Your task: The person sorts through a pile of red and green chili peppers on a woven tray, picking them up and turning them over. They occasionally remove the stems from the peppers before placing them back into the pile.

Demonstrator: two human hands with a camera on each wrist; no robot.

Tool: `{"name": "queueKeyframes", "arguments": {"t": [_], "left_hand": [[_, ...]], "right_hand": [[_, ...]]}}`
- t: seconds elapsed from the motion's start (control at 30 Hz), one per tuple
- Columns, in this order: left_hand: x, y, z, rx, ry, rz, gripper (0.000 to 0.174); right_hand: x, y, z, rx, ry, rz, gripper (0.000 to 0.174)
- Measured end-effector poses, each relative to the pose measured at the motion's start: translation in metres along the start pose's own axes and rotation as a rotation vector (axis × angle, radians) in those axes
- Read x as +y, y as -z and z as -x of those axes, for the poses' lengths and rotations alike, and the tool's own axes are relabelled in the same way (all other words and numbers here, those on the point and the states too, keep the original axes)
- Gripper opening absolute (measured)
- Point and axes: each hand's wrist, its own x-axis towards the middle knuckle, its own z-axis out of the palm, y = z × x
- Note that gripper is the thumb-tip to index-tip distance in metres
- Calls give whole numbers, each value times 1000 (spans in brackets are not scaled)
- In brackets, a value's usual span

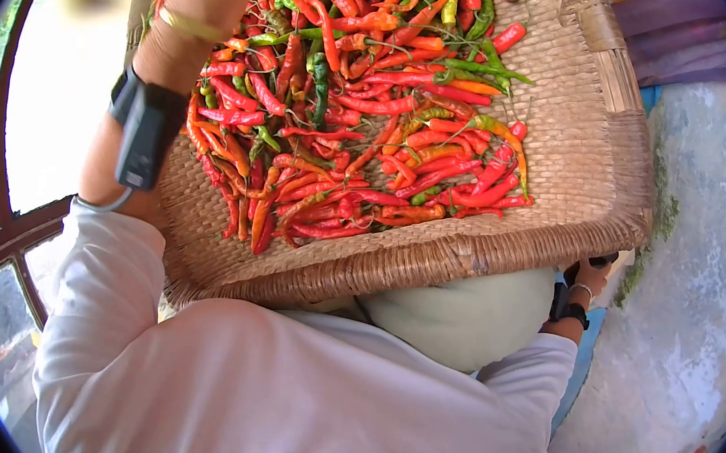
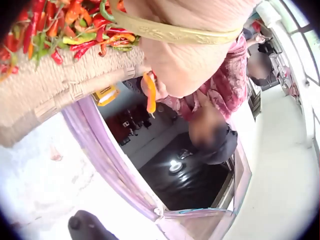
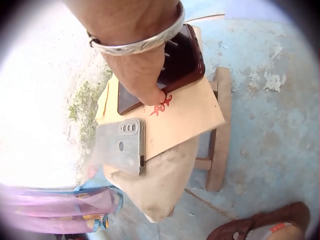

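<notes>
Pinches an orange chili (image 2: 150, 95) with the left hand (image 2: 175, 65), close by the rim of the woven tray (image 1: 567, 132) heaped with chilies (image 1: 368, 110). Rests the right hand (image 3: 135, 70) on a dark case (image 3: 184, 61). Cannot tell its grip, with the fingers hidden.

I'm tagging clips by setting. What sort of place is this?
Probably a home yard or porch, not a commercial kitchen: a woven tray heaped with loose chillies, worn, mossy concrete underfoot, and a low wooden stool with a phone lying on top.
</notes>
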Motion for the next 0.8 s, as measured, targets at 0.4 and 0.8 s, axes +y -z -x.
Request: {"name": "queueKeyframes", "arguments": {"t": [0.4, 0.8], "left_hand": [[-89, 35, 57, -591, -711, -1444, 45], [-94, 22, 59, -443, -521, -1212, 27]], "right_hand": [[15, -22, -26, 0, -47, 3, 66], [21, -22, -25, -2, 98, 41, 64]]}}
